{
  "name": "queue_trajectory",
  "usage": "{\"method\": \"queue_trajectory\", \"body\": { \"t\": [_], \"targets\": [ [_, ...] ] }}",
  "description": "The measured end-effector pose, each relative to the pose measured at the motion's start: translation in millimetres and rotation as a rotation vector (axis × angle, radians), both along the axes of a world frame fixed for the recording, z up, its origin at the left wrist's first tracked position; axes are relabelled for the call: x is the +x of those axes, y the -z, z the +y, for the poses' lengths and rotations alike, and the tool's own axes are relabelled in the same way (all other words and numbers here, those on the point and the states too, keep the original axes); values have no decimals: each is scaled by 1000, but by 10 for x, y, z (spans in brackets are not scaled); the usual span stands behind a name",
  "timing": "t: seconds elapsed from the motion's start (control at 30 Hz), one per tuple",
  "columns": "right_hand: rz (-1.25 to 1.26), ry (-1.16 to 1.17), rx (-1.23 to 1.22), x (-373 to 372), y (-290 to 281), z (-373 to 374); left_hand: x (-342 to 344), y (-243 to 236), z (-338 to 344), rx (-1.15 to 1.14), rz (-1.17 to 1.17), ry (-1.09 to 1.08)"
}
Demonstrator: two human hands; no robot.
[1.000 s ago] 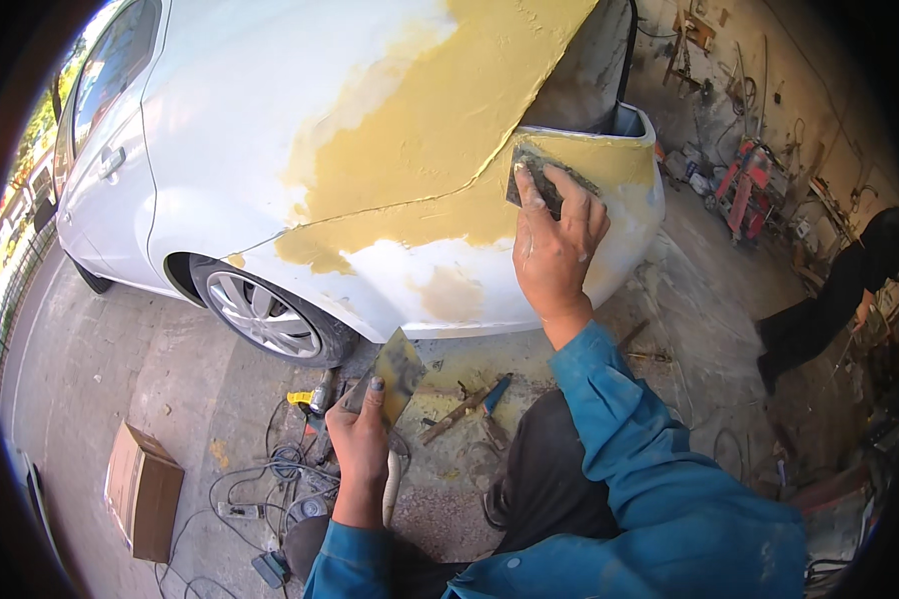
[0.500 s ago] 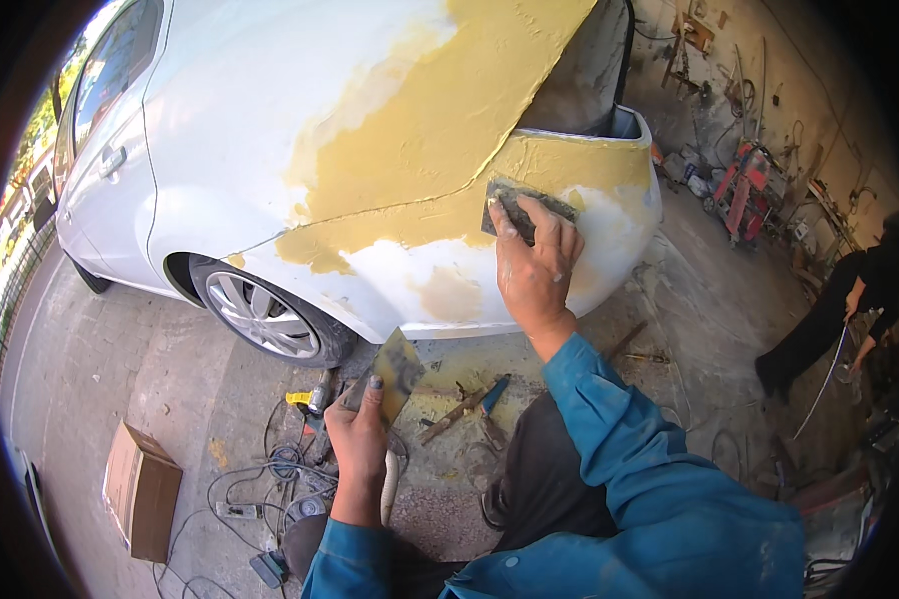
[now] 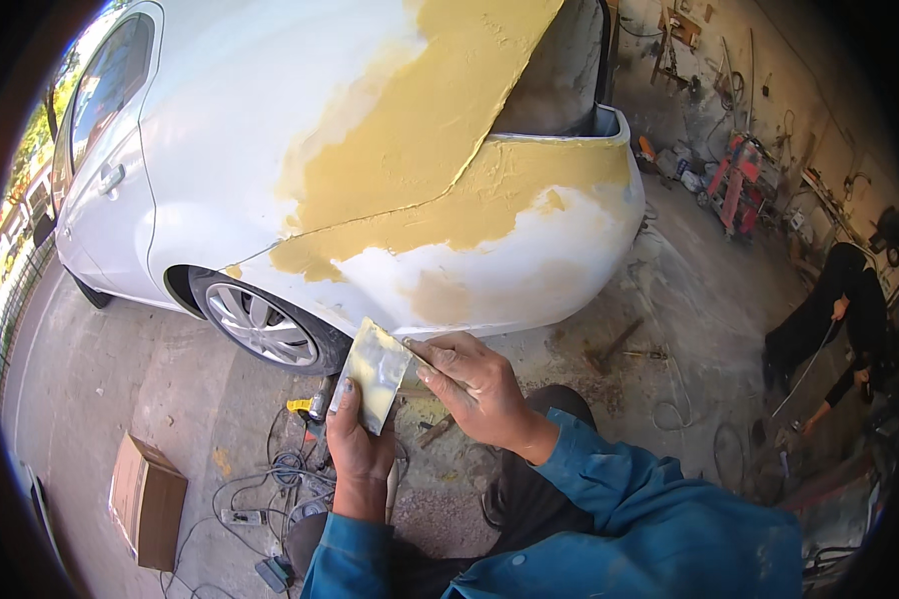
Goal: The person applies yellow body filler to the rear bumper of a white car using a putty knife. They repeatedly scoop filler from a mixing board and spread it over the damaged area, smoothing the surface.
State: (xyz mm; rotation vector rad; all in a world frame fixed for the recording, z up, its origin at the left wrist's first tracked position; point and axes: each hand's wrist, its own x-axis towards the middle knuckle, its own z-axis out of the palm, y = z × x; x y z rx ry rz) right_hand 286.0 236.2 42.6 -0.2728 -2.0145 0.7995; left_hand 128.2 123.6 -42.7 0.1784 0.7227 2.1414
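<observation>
A thin flat putty spreader [image 3: 378,371], smeared with pale yellow filler, is gripped upright in my left hand [image 3: 360,449], thumb across its face. My right hand [image 3: 484,389] is closed at that spreader's right edge; the second spreader between its fingers is almost wholly hidden. Both hands are below the rear corner of a white car [image 3: 220,130]. Yellow filler [image 3: 390,160] covers a broad band of its rear panel and the upper bumper, with a seam line running through it.
The car's rear wheel [image 3: 260,324] is close beyond my left hand. Tangled cables [image 3: 288,469] and tools lie on the floor beside a cardboard box [image 3: 148,499]. At right, another person [image 3: 831,309] bends over holding a thin rod, near a red machine [image 3: 739,185].
My right hand has come off the bumper, moving down and left to the spreader in my left hand. That spreader has turned to show its filler-smeared face. The other person bends lower.
</observation>
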Motion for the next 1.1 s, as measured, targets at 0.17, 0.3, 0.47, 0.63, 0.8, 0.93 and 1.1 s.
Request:
{"method": "queue_trajectory", "body": {
  "t": [0.17, 0.3, 0.47, 0.63, 0.8, 0.93, 1.1],
  "targets": [
    [-241, 83, 135, 295, -58, 157, -65, -18, -82, 91, -69, -39],
    [-66, 282, 50, 634, -585, 676, -125, 12, -95, 75, -17, -52],
    [172, 149, -410, 702, -1455, 1180, -119, 33, -66, 29, -28, -48],
    [104, 63, -565, 531, -1753, 1593, -156, 99, -32, 58, 7, -47],
    [-29, 141, -593, 435, -1820, 1656, -206, 98, -85, 37, 19, -72],
    [18, 127, -626, 364, -1770, 1733, -203, 60, -62, 49, 27, -72],
    [55, 206, -661, 473, -1807, 1737, -228, 87, -61, 77, -9, -82]
  ]
}}
